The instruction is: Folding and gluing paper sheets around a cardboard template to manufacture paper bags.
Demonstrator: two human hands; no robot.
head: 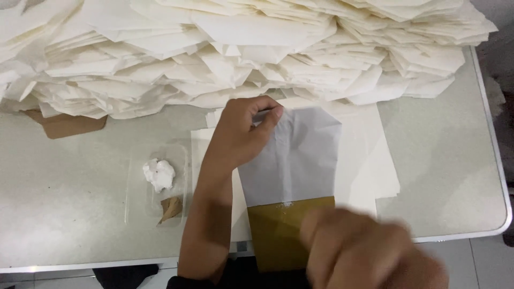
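Left hand [241, 134] on white, gold-bottomed paper bag [292, 176], mid-table [444, 176]

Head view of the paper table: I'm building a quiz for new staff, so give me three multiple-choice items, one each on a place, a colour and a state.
1. Where does the white paper heap lie?
A. far side of the table
B. on the floor
C. in a box

2. What colour is the near end of the folded sheet?
A. blue
B. golden brown
C. red

3. What is the left hand doing?
A. hanging clear
B. pinching the sheet's top edge
C. holding scissors

Answers: 1 A, the heap fills the table's far edge. 2 B, a golden-brown band shows below the white part. 3 B, its fingertips close on the sheet's top; the right hand is blurred.
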